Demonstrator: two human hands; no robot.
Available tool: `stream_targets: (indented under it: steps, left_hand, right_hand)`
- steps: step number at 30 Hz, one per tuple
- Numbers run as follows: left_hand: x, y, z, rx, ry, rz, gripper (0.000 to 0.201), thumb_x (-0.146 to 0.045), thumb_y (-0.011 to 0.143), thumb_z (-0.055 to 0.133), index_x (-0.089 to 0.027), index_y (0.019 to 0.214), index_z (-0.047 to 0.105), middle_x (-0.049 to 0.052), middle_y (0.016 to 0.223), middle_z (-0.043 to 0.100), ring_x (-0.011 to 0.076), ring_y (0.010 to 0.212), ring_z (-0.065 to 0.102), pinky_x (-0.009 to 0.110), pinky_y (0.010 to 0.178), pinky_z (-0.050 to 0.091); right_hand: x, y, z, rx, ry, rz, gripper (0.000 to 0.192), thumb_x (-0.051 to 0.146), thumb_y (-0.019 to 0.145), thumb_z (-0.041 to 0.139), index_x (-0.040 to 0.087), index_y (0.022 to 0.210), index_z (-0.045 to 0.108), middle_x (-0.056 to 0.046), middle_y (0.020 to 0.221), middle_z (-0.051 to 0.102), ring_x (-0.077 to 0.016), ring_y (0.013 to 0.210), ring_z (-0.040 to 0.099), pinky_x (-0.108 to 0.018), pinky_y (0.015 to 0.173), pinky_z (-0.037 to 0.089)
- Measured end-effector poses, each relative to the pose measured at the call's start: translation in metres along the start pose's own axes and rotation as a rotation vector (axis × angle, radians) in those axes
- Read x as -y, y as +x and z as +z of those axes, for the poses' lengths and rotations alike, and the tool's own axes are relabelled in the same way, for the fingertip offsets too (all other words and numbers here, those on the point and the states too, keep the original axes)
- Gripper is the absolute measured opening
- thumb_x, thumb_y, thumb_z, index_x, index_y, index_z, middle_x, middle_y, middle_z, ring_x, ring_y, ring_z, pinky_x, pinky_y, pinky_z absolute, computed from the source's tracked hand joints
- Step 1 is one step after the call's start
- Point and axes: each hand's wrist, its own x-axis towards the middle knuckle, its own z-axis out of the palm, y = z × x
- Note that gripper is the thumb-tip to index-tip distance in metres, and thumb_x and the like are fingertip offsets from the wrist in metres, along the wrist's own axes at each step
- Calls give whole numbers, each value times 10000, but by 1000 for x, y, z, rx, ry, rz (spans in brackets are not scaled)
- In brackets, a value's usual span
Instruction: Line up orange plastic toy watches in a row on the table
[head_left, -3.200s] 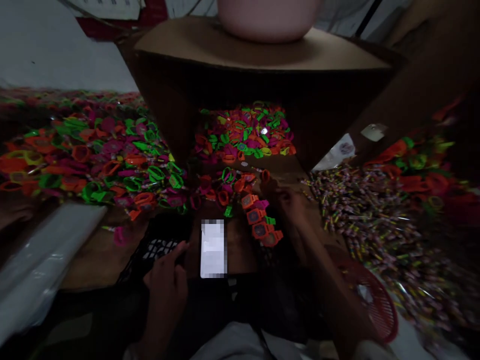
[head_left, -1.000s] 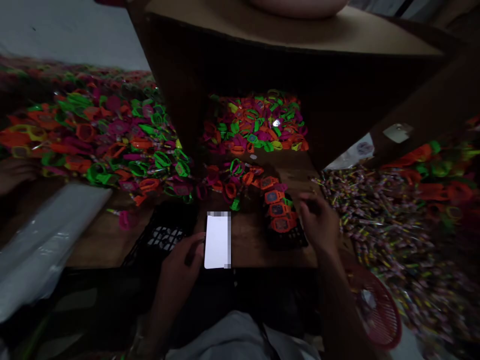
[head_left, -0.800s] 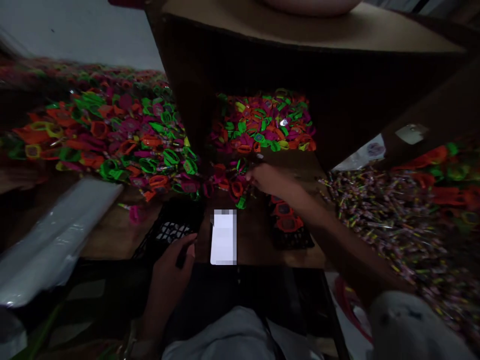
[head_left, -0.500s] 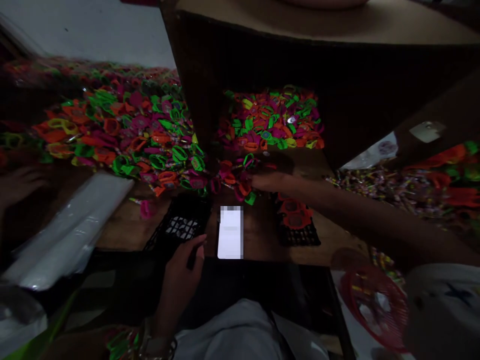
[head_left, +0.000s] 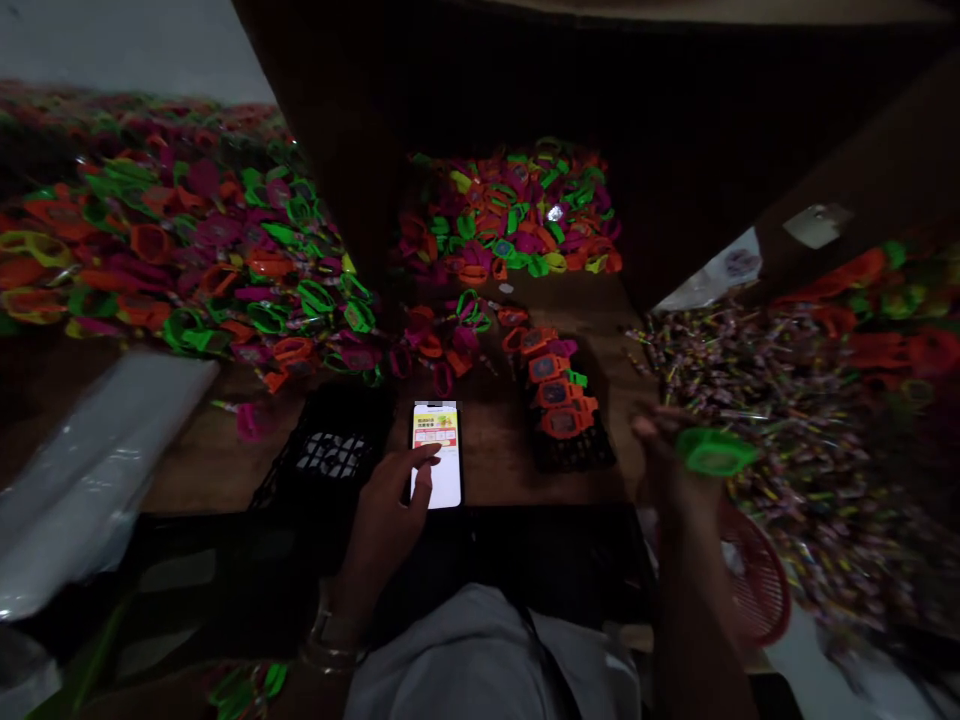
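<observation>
**Right hand withdrawn with green piece; left hand on phone**

The right hand point(head_left: 664, 460) has come back from the far pile of coloured plastic pieces point(head_left: 450, 340), where it was reaching half a second ago, and now sits near the right edge of the table point(head_left: 495, 470). It is closed on a green plastic piece point(head_left: 716, 452), held clear of the table surface, above the near side of the heap of small wrapped items point(head_left: 750, 400). The exact finger grip is blurred

The left hand point(head_left: 390, 510) has moved from the table's near edge onto the phone point(head_left: 436, 455). One fingertip now touches the lit screen; the remaining fingers are loosely curled and hold nothing

Unchanged positions:
- The row of orange pieces point(head_left: 555, 395) lies on the black mesh tray point(head_left: 574, 455), just right of the phone
- A second black mesh tray point(head_left: 330, 450) lies just left of the phone
- A red basket point(head_left: 754, 580) sits near right, below the right forearm

Judgement: one piece has been picked from the stock and is in hand, not yet set with the orange row, while the left hand attends to the phone
</observation>
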Motion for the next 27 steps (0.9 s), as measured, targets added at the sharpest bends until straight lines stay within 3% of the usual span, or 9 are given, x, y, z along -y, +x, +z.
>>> stream_targets:
  steps: [3,5,11,16,19,23,27]
  left_hand:
    - [1,6,3,-3,34,-18,279,-269,902,476,-189,1050,699,48,915,761,183,830,691,314,785,555]
    - [4,7,-1,-48,75,-64,289,-285,897,466,-195,1042,698,52,953,761,191,847,694,312,767,552]
    - [18,-4,-29,-121,168,-177,297,-360,901,476,-203,1051,680,49,997,764,218,945,704,344,876,542]
    - [28,-15,-40,-167,207,-204,274,-352,900,481,-218,1043,673,34,966,766,209,917,708,320,831,546]
    - [28,-15,-35,-111,209,-174,285,-335,905,470,-205,1046,679,43,960,763,212,900,700,332,827,540]
    - [24,-8,-19,28,254,-51,309,-263,893,456,-202,1076,697,71,989,748,225,925,669,368,842,504]
    - [24,0,-3,153,311,73,416,-138,849,437,-207,1180,680,98,1001,724,248,998,621,397,846,451]
  right_hand:
    - [-24,-34,4,221,-19,201,423,475,597,814,190,872,666,-73,853,737,-233,798,694,-360,721,546]
    - [-24,-44,15,303,-24,228,456,525,581,809,193,866,683,-68,815,742,-227,756,695,-344,691,546]
    - [-24,-41,37,353,-274,46,430,654,583,731,239,678,668,-81,684,735,-261,638,675,-359,620,525]
    - [-40,-46,42,312,-374,-76,379,594,673,647,224,733,703,-131,790,756,-308,767,704,-387,680,530]
    - [-46,-53,48,237,-448,-111,389,557,690,623,195,795,719,-172,868,757,-337,862,697,-417,742,522]
    - [-50,-58,52,195,-596,-88,423,553,717,595,149,761,714,-237,830,734,-388,854,683,-460,746,500]
    - [-48,-57,52,209,-588,-112,440,586,732,594,160,761,701,-225,829,728,-373,823,678,-433,703,492]
